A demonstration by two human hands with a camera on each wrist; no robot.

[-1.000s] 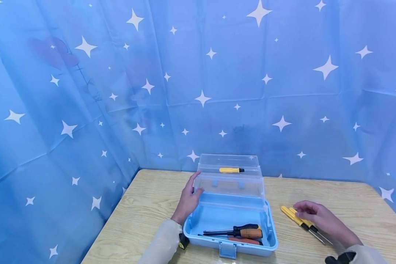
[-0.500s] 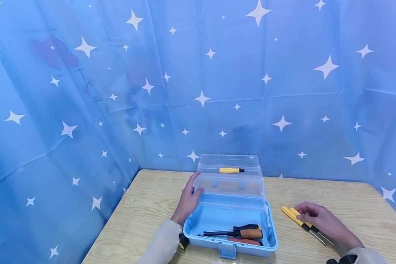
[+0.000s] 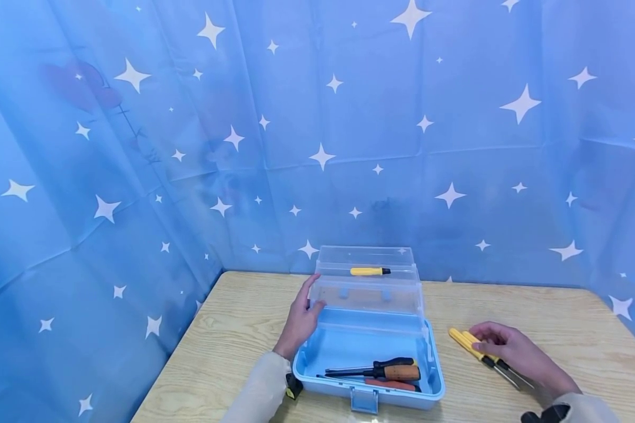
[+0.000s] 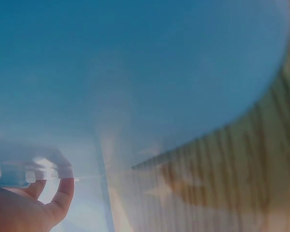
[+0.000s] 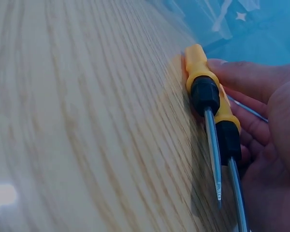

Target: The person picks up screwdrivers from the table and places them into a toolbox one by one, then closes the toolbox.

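Observation:
A light blue toolbox (image 3: 317, 386) stands open on the table. My left hand (image 3: 298, 323) holds the left edge of its raised clear lid (image 3: 397, 296), thumb in front. In the left wrist view the hand (image 4: 26, 208) curls at the clear plastic, partly veiled by reflections. To the right of the box lie two yellow-handled screwdrivers (image 3: 461, 339), side by side, shafts toward me. My right hand (image 3: 521, 355) pinches the handle of the right one; its fingertips are partly hidden. In the right wrist view the nearer screwdriver (image 5: 197, 60) overlaps the other and the thumb (image 5: 251, 77).
Inside the toolbox lie a black-handled screwdriver (image 3: 394, 362), a brown-handled one (image 3: 402, 373) and a red-handled tool (image 3: 393, 385). Another yellow screwdriver (image 3: 367, 271) rests in the lid. A black-and-yellow object (image 3: 293, 388) shows beside my left wrist. Behind the table hangs a blue star curtain (image 3: 275, 176).
The head view has shifted very slightly. My left hand stays on the lid, and my right thumb and fingers have settled a little on the screwdriver handle.

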